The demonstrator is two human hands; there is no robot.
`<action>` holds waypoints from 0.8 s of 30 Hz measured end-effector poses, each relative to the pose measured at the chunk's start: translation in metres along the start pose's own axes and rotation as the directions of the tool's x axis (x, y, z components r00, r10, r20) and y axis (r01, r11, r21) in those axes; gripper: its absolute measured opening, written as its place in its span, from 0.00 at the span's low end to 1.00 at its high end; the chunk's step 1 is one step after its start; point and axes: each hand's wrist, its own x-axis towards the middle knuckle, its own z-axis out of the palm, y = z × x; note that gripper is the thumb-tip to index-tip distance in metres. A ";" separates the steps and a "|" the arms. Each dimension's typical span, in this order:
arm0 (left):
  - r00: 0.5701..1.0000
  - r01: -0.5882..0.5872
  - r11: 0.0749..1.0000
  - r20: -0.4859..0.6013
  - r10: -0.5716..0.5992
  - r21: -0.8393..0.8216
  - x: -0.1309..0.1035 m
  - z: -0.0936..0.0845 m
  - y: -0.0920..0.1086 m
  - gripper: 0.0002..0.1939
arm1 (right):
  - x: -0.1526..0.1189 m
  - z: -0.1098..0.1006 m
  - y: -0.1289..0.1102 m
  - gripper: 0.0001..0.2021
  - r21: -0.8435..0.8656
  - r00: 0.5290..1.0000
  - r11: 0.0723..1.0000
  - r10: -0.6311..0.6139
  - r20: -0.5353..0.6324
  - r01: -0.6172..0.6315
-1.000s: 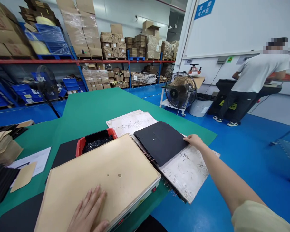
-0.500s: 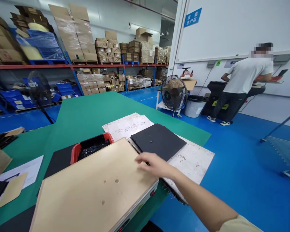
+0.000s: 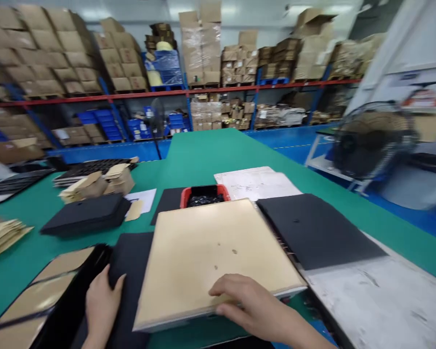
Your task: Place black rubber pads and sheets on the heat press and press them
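My right hand hovers over or rests on the front edge of a tan square board on a box-like base; I cannot tell if it touches. Its fingers are curled loosely, the thumb apart, with nothing between them. At lower left, my left hand lies against a black sheet, thumb and index finger spread, other fingertips partly hidden. Beside it is a black stack with tan panels. Right of the board, black sheets lie on a white stained board. Behind stands a red bin with small black pieces.
A green table runs away from me. On its left are a black stack, folded tan pieces and white paper. A fan stands at the right, and shelves of cartons line the back.
My view has swung left, and the person at the far right has left the picture. My left hand has come into view. My right hand is now by the board's front edge.
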 end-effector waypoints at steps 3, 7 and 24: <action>0.993 0.099 0.995 -0.064 -0.099 -0.001 -0.010 -0.013 0.020 0.25 | -0.003 0.002 0.003 0.14 0.023 0.998 0.998 0.050 0.043 -0.051; 0.991 0.098 0.992 -0.085 -0.104 -0.076 -0.010 -0.035 0.026 0.11 | -0.004 0.002 0.015 0.15 0.045 0.988 0.991 0.121 0.095 -0.125; 0.590 -0.742 0.610 0.162 0.791 -0.277 -0.098 -0.083 0.141 0.18 | 0.011 0.005 0.056 0.31 0.204 0.888 0.938 0.333 -0.316 -0.279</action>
